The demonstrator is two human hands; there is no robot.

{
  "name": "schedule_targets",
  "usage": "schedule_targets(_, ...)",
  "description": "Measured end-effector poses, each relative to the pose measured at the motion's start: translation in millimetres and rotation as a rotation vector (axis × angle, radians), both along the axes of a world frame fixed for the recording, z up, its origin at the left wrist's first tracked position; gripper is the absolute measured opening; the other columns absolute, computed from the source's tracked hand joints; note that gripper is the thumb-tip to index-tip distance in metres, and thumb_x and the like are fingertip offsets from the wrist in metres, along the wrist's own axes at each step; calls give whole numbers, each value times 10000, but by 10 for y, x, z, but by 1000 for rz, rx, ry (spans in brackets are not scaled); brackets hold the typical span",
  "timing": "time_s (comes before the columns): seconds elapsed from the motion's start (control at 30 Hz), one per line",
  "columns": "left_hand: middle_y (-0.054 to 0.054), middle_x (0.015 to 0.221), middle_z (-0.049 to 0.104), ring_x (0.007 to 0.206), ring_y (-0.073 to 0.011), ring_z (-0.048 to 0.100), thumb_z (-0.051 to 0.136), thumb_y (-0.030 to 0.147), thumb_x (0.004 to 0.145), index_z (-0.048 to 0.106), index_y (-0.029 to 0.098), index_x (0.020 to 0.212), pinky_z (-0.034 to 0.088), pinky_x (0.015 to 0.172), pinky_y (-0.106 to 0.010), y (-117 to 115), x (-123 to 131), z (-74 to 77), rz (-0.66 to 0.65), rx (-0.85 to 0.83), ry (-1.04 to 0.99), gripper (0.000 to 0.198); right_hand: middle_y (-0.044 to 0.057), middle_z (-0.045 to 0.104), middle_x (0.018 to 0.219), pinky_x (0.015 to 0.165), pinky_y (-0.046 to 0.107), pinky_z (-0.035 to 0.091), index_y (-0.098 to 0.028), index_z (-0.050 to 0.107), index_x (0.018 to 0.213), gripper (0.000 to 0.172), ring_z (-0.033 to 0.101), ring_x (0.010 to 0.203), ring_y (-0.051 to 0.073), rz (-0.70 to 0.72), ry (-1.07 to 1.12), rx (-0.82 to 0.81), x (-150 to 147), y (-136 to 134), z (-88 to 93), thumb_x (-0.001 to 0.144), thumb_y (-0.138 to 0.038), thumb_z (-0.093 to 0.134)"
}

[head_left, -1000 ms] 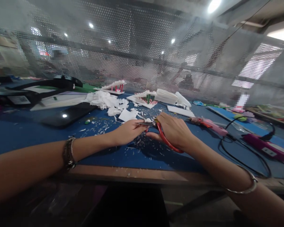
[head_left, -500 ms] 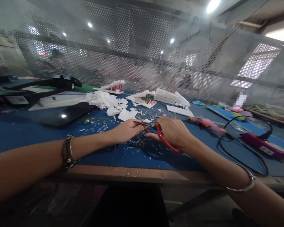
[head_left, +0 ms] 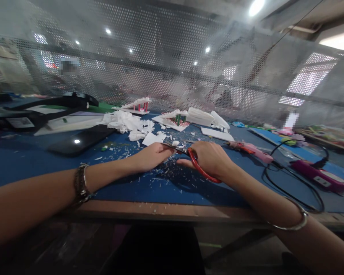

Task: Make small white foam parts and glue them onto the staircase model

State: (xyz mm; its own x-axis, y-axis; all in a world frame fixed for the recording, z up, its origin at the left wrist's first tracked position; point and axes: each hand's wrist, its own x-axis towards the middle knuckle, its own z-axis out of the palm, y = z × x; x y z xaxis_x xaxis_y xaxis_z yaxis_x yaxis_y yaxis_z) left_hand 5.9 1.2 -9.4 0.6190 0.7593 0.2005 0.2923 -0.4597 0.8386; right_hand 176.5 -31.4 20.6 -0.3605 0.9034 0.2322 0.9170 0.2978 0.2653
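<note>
My right hand (head_left: pixel 210 158) grips red-handled scissors (head_left: pixel 199 168), blades pointing left toward my left hand (head_left: pixel 151 156). The left hand's fingers are pinched together at the blade tips, holding something small that I cannot make out; a white scrap (head_left: pixel 175 143) lies just beyond. Both hands hover low over a blue mat (head_left: pixel 31 160) strewn with tiny white clippings (head_left: pixel 166 172). Bracelets sit on both wrists.
A black phone (head_left: pixel 80 140) lies left. White foam scraps (head_left: pixel 126 121) and small foam models (head_left: pixel 176 119) stand behind the hands. A pink glue gun (head_left: pixel 252 149), black cable (head_left: pixel 292 183) and a pink device (head_left: pixel 318 176) lie right. A perforated screen (head_left: pixel 172 68) closes the back.
The scissors and both hands have shifted slightly forward and left; the blades have opened a little at the left fingertips.
</note>
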Motion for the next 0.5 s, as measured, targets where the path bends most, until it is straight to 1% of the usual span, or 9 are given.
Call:
schedule_targets(0.17,72,431,345,384,-79,281,382,232,794,612,132,850,240,410,-195,23,-15,35,11,68,26,257,84,603,655,467,249,251,-164,570,627,662,568,593,199,-9,26,26,33,27,9,698,-731,237)
schedule_targets(0.27,60,445,403,380,-77,290,357,221,803,605,139,954,251,417,-191,18,-27,63,2,124,67,302,93,612,675,477,253,265,-158,575,645,676,577,621,214,-11,21,45,64,53,7,703,-731,220)
schedule_targets(0.33,31,519,506,402,-81,349,338,238,814,586,147,1018,293,452,-195,19,-40,67,3,170,109,334,100,619,692,486,256,279,-156,576,647,681,585,643,226,-19,15,48,81,66,9,707,-728,213)
schedule_targets(0.4,-20,682,603,518,-106,471,340,266,818,588,151,1024,354,546,-216,30,-61,61,13,267,178,343,104,622,698,493,257,291,-156,577,641,678,591,653,231,-26,6,43,92,74,16,713,-723,211)
schedule_targets(0.43,-45,771,621,610,-131,518,348,285,818,600,154,1007,370,601,-234,39,-73,56,24,333,229,341,106,624,697,496,257,296,-158,578,638,675,592,655,231,-30,5,42,96,77,20,716,-720,212)
schedule_targets(0.5,-76,891,608,768,-182,544,385,325,806,632,164,952,377,671,-266,56,-98,52,47,482,331,329,107,627,696,498,259,304,-163,578,633,671,595,652,233,-47,8,45,101,81,28,719,-717,210)
